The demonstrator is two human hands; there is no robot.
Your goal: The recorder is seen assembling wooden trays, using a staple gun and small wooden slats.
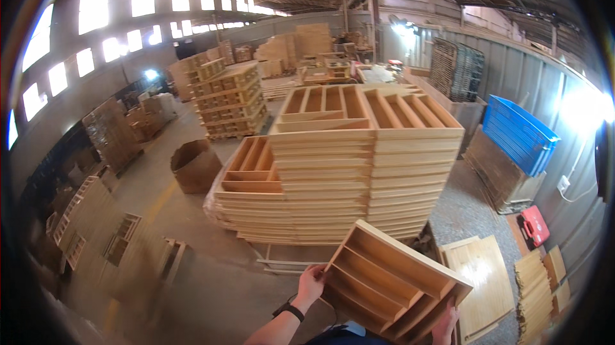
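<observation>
Pale wood makes up the divided tray (394,281), which is held tilted in front of the body, with its slots turned toward the viewer. Its left rim is pinched between the thumb and fingers of the left hand (312,284), above a dark wristband (288,311). At the lower right end, the tray is met by the right hand (445,326); most of its fingers are hidden, so how far they are closed cannot be told.

The step in hand is judged to be the carrying or turning of this single tray, since it is kept off any support that can be seen. For the next move, a firm hold at both ends and a levelling of the slope seem to be called for.

Just beyond, similar trays are piled in a tall stack (327,178), with a lower step at its left side. The tray's upper corner is seen against the stack's bottom edge; whether they touch cannot be told. On the right, little room is left by the flat boards (480,281) beside the tray's end, so that corner would need care. More open room is offered on the left, where bare floor (218,268) is seen between the stack and the blurred wooden panels (118,242).
</observation>
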